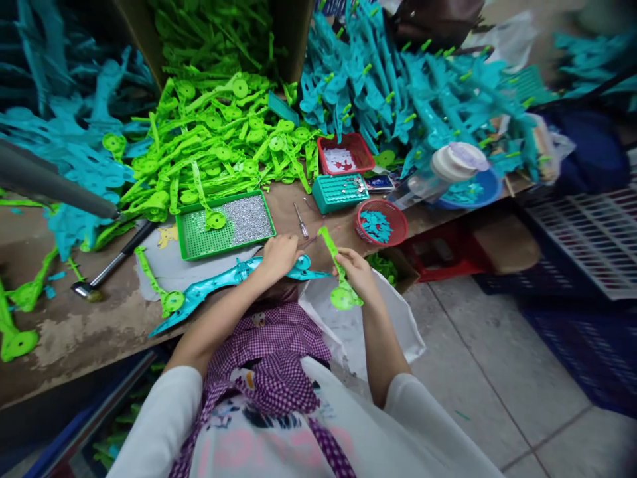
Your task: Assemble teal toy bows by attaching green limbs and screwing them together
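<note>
My right hand [359, 271] is closed around a lime-green plastic arm piece [343, 296] with a round disc at its lower end, held above the table's front edge. A long blue plastic part [213, 287] lies along that edge. My left hand [280, 255] is closed over its right portion, with some fingertips hidden. Beyond the left hand lies a small screwdriver [301, 222]. A green tray [199, 247] of small silvery metal bits stands close by, with another green arm piece [215, 220] lying in it. A further green piece [172, 302] rests beside the blue part.
Heaps of green pieces [223, 133] and blue parts [358, 73] fill the back. A red basket [398, 232] of blue bits, a teal box [323, 199], a red tray [369, 162] and a clear jar [423, 186] stand right. A hammer [94, 285] lies left.
</note>
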Demonstrator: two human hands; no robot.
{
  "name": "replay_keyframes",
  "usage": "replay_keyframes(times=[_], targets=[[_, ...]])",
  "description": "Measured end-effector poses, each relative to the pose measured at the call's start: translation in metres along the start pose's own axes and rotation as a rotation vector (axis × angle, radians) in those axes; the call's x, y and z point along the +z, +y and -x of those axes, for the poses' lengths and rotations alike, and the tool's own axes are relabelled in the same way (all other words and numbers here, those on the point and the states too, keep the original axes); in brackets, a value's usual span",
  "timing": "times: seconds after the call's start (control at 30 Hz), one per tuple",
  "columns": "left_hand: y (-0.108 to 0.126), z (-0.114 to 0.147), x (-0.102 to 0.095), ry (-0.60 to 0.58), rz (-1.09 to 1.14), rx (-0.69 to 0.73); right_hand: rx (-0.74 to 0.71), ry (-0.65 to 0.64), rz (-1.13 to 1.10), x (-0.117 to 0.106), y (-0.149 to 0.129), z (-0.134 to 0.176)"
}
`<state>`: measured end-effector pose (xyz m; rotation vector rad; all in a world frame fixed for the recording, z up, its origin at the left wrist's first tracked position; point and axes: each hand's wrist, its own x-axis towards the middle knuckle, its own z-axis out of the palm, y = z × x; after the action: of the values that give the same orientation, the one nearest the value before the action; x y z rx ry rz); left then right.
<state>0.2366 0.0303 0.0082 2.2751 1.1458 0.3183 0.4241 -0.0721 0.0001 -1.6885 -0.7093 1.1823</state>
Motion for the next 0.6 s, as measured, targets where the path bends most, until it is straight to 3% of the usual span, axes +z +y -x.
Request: replay_keyframes(times=[0.13,0.27,0.4,0.6], targets=[[0.007,-0.029,0.005,-0.137,-0.014,-0.064,0.035,-0.022,0.070,0.000,0.014,-0.010],[-0.005,-0.036,-0.006,-0.153,-0.007,-0.070,-0.021,0.024,0.164,0.018,0.004,-0.042],[-0.014,-0.020,-0.011,-0.015,0.085,-0.059,-0.110,0.042,0.332,0.023,-0.010,-0.065],[-0.013,0.010,0.004,0.153,0.231,-0.111,-0.152,-0.037,0.386,0.034,-0.018,-0.086]])
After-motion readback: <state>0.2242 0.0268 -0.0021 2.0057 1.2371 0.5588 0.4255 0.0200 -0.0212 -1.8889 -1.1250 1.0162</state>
